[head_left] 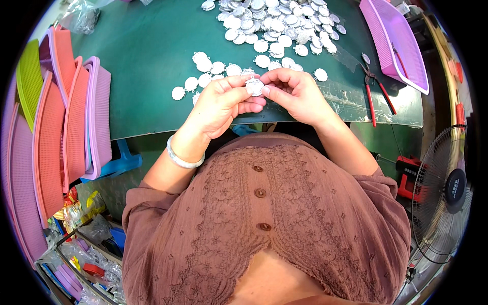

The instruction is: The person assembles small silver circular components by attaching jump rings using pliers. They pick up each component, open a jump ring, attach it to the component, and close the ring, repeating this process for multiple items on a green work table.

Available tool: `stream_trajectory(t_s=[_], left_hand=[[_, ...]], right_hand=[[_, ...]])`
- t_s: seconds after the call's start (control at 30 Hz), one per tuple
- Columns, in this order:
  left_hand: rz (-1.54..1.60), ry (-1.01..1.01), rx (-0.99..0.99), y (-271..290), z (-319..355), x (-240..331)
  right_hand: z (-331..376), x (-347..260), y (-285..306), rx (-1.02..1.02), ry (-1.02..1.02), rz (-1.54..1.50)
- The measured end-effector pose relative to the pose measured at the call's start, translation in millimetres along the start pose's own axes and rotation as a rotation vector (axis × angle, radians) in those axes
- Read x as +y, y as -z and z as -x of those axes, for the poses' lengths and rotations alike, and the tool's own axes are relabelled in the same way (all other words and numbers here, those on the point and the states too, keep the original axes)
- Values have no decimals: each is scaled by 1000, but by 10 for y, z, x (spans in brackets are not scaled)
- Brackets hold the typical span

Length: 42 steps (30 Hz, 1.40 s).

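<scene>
I see both hands, left (219,104) and right (300,94), pinching one silver disc (254,87) near the table (147,56) edge, raised for close work.

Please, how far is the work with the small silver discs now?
Possibly done: a loose row of silver discs lies apart on the green table, but the picture does not show whether these are finished. In hand: the left hand and right hand pinch one silver disc together. Left: a large pile of discs waits behind.
</scene>
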<state>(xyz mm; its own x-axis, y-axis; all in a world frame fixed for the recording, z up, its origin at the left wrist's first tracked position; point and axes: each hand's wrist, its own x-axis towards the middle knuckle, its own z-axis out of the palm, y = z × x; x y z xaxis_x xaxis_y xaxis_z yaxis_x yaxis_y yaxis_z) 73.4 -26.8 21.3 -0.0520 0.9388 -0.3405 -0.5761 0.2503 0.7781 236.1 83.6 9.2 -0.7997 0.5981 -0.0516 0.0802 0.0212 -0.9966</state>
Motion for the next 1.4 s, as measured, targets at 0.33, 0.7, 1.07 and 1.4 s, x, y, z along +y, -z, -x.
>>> stream_trajectory(t_s=[0.33,0.7,1.07,1.4], left_hand=[[30,-7,-6,6,18,6],[33,-12,-36,-6,19,22],[79,-20,-39,-19,22,26],[123,-16,-43,-1,12,14]], right_hand=[[0,0,0,-19,-25,-43],[2,-31,23,-39,-54,-117],[-4,-48,29,-44,-74,-169],[3,-53,43,-52,-77,-222]])
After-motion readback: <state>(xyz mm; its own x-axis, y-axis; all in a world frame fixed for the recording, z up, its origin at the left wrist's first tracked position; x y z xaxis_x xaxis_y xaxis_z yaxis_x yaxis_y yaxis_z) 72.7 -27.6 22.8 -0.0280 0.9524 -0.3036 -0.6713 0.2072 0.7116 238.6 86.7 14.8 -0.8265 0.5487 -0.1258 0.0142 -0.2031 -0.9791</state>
